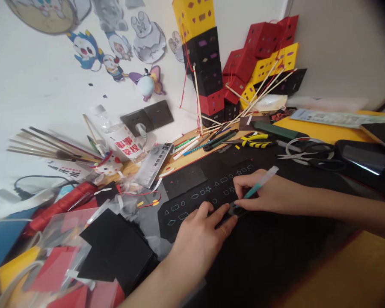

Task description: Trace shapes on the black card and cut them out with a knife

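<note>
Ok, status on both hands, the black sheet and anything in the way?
Right hand gripping pen. Left hand open, fingers down over black sheet. Rows of outlined shapes on it, partly hidden by both hands. Scissors beyond right hand.

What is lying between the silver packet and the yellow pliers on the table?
In the head view, several pens and a long dark tool lie between the silver packet and the yellow pliers.

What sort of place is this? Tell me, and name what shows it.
Likely a craft desk, perhaps at home: a black card sheet with rows of small outlined shapes, pliers with yellow-and-black handles, and a tall stack of yellow, black and red card-like boxes.
</note>
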The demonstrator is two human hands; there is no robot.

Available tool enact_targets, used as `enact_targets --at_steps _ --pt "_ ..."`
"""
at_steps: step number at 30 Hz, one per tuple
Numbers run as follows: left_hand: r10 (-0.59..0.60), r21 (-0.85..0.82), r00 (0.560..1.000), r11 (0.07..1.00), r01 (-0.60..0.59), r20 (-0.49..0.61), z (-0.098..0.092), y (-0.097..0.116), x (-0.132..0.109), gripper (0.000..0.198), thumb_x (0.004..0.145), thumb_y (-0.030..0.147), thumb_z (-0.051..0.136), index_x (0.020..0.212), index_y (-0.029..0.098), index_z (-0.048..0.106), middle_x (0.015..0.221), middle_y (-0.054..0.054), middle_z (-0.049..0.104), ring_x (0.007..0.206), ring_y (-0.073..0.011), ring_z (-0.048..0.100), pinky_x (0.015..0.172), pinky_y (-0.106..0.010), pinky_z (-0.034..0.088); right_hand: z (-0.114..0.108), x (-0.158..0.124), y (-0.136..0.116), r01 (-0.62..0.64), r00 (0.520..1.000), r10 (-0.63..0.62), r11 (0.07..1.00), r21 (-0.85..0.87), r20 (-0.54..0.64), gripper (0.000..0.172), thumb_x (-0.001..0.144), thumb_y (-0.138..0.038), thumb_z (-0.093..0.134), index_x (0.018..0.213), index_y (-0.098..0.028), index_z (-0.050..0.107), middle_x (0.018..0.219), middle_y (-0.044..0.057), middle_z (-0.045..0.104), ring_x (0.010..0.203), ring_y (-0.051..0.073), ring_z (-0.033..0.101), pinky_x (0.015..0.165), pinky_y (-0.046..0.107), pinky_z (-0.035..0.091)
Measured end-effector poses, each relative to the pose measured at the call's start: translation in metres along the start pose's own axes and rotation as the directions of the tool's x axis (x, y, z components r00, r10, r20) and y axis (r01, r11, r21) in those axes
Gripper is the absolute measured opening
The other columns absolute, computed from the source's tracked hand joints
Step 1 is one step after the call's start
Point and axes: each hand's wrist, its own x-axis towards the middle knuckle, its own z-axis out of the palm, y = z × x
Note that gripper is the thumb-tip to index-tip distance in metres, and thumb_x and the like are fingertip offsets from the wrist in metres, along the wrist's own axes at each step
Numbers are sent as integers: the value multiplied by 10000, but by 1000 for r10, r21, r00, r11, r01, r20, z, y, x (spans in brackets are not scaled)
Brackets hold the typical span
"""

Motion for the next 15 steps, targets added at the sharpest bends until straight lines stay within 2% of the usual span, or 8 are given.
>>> enact_targets --at_steps 5,11,15 --pt "0 29 1000 1000 -1 11 -1 0 0 387 921 187 356 1284 286 448 1347 21 450 942 -199 442 705 -306 528 -4 2 -6 50 999 -50 988 -147 4 78 675 -213 564 611 -196 524 549 -40 548 524 100 480 484 214 296" --pt "1 30 1000 1000 -2 26 -2 1 0 397 913 178 376 1289 286 443 1354 24 443 940 -194 439 707 -302 523 -4 16 -11 54 992 -48 998 -43 116 47 673 -231 564 645 -194 568 567 -30 559 542 112 512 494 217 332" --pt "6 20 1000 1000 -6 17 -2 1 -1 396 910 170 381 1284 280 453 1348 17 449 947 -195 432 716 -302 521 -9 18 -13 5 997 -2 1000 -29 78 80 698 -258 566 663 -187 580 563 -32 554 531 107 505 492 216 346"
